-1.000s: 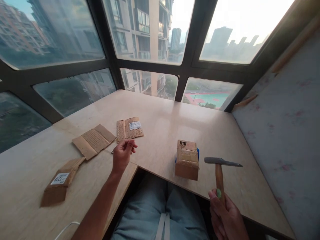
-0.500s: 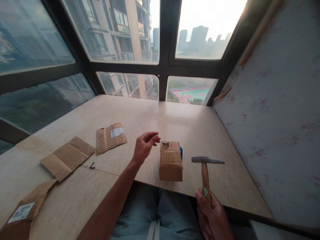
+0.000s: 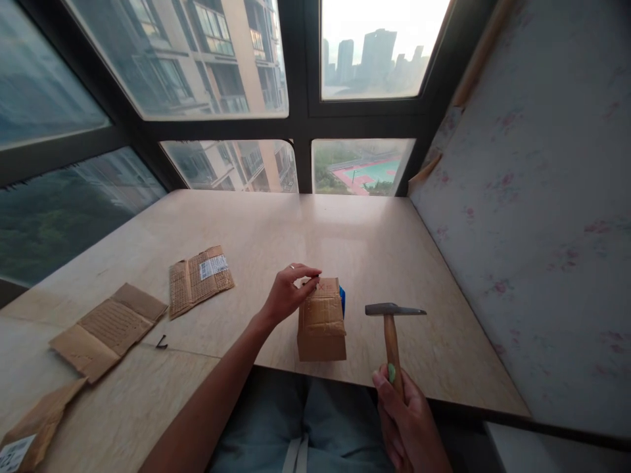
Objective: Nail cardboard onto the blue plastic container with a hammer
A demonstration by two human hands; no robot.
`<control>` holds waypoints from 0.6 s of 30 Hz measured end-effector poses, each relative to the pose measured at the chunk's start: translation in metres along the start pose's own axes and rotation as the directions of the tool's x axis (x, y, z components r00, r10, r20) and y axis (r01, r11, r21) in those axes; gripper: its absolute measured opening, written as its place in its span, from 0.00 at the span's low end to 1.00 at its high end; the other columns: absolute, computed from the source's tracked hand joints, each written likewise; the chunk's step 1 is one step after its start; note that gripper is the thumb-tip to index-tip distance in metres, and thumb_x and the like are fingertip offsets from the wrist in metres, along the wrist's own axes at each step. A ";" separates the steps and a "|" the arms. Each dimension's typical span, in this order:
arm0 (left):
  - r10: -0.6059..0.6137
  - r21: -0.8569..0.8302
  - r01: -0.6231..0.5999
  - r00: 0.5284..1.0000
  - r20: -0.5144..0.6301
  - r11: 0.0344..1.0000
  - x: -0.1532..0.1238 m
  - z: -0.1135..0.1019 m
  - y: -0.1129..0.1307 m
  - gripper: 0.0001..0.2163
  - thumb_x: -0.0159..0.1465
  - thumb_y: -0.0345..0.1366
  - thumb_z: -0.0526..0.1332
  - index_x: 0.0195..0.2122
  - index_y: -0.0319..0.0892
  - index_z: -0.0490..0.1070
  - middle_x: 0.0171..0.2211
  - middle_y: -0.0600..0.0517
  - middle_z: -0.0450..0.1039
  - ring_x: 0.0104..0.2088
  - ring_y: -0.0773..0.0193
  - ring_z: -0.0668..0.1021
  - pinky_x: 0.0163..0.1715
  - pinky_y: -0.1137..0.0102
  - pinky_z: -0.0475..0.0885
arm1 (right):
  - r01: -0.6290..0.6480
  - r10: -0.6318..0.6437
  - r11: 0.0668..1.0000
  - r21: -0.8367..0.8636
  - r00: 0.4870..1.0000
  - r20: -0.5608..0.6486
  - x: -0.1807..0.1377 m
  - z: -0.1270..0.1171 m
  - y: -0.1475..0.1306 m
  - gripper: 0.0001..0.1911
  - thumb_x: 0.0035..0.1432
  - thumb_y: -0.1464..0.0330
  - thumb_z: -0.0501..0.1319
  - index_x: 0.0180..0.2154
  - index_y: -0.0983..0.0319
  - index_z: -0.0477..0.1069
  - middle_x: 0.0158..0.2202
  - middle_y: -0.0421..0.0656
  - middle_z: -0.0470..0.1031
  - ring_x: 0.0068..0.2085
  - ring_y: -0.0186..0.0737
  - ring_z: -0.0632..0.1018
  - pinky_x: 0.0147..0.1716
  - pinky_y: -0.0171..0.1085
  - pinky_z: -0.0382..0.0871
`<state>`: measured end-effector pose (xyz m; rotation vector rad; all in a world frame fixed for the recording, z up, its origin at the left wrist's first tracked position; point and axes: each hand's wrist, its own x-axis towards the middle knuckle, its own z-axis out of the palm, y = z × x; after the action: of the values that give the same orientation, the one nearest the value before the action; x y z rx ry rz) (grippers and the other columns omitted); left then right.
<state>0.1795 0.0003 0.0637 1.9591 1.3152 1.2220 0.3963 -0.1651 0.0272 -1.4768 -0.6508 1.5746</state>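
Note:
In the head view, my right hand (image 3: 407, 414) grips the wooden handle of a hammer (image 3: 392, 348), its dark metal head raised and lying crosswise. My left hand (image 3: 290, 289), a ring on one finger, reaches over the far left part of a taped cardboard box (image 3: 321, 322). Thumb and forefinger are pinched together there, and a tiny dark bit shows at their tips, too small to make out. These fingers cover most of the dark marks or pieces on the box top. Something blue (image 3: 342, 301) sticks out along the box's right side.
Left of the box lie flattened cardboard pieces (image 3: 108, 332), one with a white label (image 3: 213, 266). A small bent dark piece (image 3: 162, 342) lies near them on the pale stone-like surface (image 3: 355, 243). Windows stand behind, and a papered wall (image 3: 542, 249) rises on the right.
My left hand has moved from beside the box onto its far top edge, fingers pinching there. My right hand still holds the hammer. The whole view has shifted slightly.

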 end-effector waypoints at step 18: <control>-0.037 0.036 0.034 0.997 0.073 0.999 -0.001 0.008 -0.013 0.05 0.58 0.33 0.64 0.33 0.44 0.80 0.35 0.48 0.80 0.38 0.59 0.79 0.42 0.64 0.72 | -0.015 0.015 1.000 -0.002 0.999 0.033 0.000 -0.004 0.003 0.26 0.51 0.45 0.64 0.34 0.59 0.61 0.09 0.26 0.53 0.09 0.23 0.50 0.06 0.23 0.47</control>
<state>0.1799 0.0050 0.0497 1.9770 1.3373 1.1070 0.3998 -0.1674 0.0244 -1.4632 -0.6612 1.6130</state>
